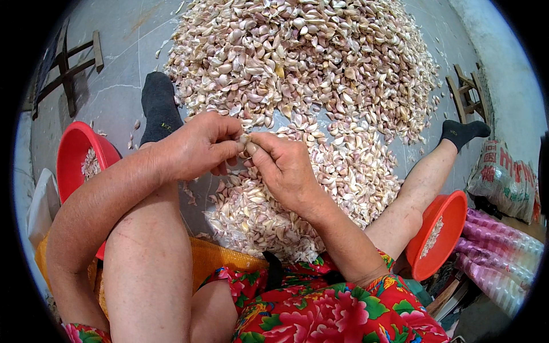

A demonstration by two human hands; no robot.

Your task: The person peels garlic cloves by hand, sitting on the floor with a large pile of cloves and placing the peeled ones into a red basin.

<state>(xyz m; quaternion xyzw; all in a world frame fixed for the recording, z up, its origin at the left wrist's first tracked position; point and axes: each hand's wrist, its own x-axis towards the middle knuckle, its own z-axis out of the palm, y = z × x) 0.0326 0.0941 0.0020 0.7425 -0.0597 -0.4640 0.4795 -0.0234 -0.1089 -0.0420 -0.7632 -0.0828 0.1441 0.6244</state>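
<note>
Held garlic piece (245,139): small, pale cream to yellowish, mostly covered by fingertips; just off centre toward 11 o'clock.
Left hand (200,143): angled in from 8 o'clock, thumb and forefinger closed in a pinch on the piece, other fingers curled.
Right hand (289,174): angled in from 5 o'clock, pinching the same piece between thumb and forefinger; remaining fingers mostly hidden.
Loose cloves (297,57): heaped broadly at 12 o'clock, spread beneath the hands toward 6; plump, curved, ivory with pink-purple skins, a few yellowish.
Red basin (68,160): at 9 o'clock, holding small pale bits.
Orange-red basin (452,234): at 4 o'clock, holding similar pale bits.
Sack (503,177): at 3 o'clock, whitish, printed with large red characters and smaller green ones, partly distorted by creases.
Left sock (157,100), right sock (462,134): dark, at 10 and nearly 3 o'clock, marked with tiny yellow lettering.
</note>
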